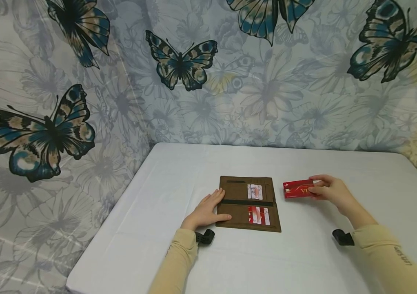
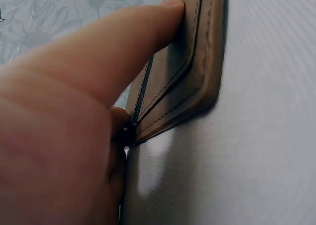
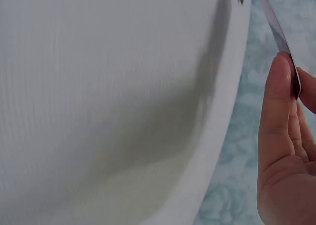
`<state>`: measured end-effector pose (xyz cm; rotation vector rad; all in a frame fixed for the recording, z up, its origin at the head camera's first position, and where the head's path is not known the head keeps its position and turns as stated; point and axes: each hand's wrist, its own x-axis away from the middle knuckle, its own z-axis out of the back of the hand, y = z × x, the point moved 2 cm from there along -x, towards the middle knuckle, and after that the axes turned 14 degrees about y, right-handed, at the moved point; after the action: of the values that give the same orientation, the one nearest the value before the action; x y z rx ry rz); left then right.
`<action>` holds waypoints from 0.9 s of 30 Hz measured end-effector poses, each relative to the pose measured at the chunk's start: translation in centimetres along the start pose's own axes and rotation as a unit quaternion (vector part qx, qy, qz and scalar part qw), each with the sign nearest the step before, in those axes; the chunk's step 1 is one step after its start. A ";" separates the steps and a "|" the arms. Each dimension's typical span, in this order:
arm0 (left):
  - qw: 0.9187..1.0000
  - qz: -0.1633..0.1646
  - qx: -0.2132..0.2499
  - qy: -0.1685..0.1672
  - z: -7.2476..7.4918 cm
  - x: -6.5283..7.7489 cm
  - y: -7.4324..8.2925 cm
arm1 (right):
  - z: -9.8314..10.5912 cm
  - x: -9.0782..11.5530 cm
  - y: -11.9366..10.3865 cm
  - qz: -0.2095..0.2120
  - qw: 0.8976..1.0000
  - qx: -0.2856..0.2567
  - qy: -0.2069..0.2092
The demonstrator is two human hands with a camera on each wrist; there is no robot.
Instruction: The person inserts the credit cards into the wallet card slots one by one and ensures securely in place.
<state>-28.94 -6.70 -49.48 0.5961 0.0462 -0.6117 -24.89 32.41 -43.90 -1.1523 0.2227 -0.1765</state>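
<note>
A brown wallet [image 1: 235, 222] lies unfolded on the white table, a dark band across its middle and cards showing in slots on both halves. My left hand [image 1: 205, 210] rests on its left edge, thumb lying over the lower half; the left wrist view shows that thumb [image 2: 123, 42] on the stitched brown surface. To the right of the wallet, my right hand [image 1: 333, 194] pinches a red card [image 1: 296, 188] between thumb and fingers, apart from the wallet. From the right wrist, the card [image 3: 279, 29] appears nearly edge-on, above the table.
The white table [image 1: 179, 163] reaches back to a wall covering [image 1: 267, 94] printed with flowers and butterflies. A black wrist camera [image 1: 205, 237] sits on the left wrist, and another black camera [image 1: 342, 237] on the right.
</note>
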 end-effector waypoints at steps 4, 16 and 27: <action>1.000 -0.001 -0.001 0.001 -0.1 -0.1 -0.1 | -1.6 0.3 -0.7 0.005 1.000 -0.003 0.002; 1.000 0.003 -0.001 -0.001 0.0 0.0 0.0 | -5.3 0.7 -1.9 0.027 0.999 -0.010 0.046; 1.000 0.003 0.004 -0.004 0.1 0.0 0.1 | -6.7 0.5 -2.3 0.031 0.999 0.011 0.043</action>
<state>-28.94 -6.67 -49.31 0.6022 0.0348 -0.6078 -26.20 25.49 -44.47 -1.1155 0.3311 -0.1738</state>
